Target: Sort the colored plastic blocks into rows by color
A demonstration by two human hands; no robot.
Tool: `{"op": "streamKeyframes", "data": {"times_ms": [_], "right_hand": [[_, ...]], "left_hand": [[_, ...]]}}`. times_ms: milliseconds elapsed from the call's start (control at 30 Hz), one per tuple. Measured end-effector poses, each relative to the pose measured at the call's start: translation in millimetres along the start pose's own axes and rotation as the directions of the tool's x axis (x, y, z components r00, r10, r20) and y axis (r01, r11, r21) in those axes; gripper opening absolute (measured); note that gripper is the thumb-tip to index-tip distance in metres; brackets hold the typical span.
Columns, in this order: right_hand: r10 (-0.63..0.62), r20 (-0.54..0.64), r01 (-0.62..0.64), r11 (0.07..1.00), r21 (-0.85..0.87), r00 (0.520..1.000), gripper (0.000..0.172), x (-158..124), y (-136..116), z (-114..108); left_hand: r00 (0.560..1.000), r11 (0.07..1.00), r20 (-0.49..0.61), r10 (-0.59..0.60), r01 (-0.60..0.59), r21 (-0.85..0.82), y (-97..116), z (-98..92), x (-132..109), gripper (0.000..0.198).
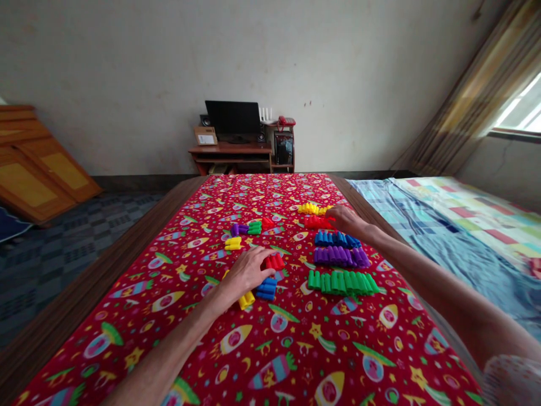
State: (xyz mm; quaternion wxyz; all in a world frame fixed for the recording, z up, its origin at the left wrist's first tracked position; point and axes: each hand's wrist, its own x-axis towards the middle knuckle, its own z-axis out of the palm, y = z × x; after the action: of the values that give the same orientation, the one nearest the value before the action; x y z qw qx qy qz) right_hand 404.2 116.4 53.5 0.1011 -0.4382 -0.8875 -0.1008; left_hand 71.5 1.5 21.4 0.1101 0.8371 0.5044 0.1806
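Note:
My left hand (247, 270) lies on the red patterned tablecloth (296, 349) with its fingers curled over a small cluster of red pieces (275, 261), blue pieces (267, 288) and a yellow piece (246, 300). My right hand (344, 219) reaches farther out, fingers closed at the end of a red row (316, 223). Beside it lie sorted rows: yellow (311, 209), blue (336, 239), purple (340, 256) and green (342, 282). Loose purple, green and red pieces (250, 228) and a yellow pair (233, 243) sit left of centre.
The table has a wooden edge (84, 282) on the left. A bed with a checked sheet (456, 237) adjoins on the right. A desk with a monitor (236, 135) stands at the far wall, a wooden cabinet (38, 169) at left.

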Motion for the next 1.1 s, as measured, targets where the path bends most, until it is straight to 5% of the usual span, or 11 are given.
{"op": "streamKeyframes", "data": {"times_ms": [300, 533, 733, 1100], "right_hand": [[0.155, 0.048, -0.157, 0.986, 0.058, 0.987, 0.02, -2, 1, -21], [-0.031, 0.189, 0.004, 0.99, 0.142, 0.981, 0.038, 3, 10, -18], [-0.037, 0.281, -0.003, 0.99, 0.141, 0.959, 0.041, 10, 6, -16], [-0.075, 0.183, 0.049, 0.989, 0.138, 0.98, 0.03, 6, 6, -13]], "left_hand": [[1.0, 1.0, 0.004, -0.008, 0.008, 0.005, 1, 0.1, 0, 0.046], [1.0, 1.0, 0.006, 0.001, -0.002, 0.015, -1, 0.7, -1, 0.046], [1.0, 1.0, 0.013, 0.002, -0.003, 0.019, -2, 2.3, -1, 0.048], [0.999, 0.999, -0.031, 0.035, -0.035, 0.005, -4, 3.9, -1, 0.042]]}}
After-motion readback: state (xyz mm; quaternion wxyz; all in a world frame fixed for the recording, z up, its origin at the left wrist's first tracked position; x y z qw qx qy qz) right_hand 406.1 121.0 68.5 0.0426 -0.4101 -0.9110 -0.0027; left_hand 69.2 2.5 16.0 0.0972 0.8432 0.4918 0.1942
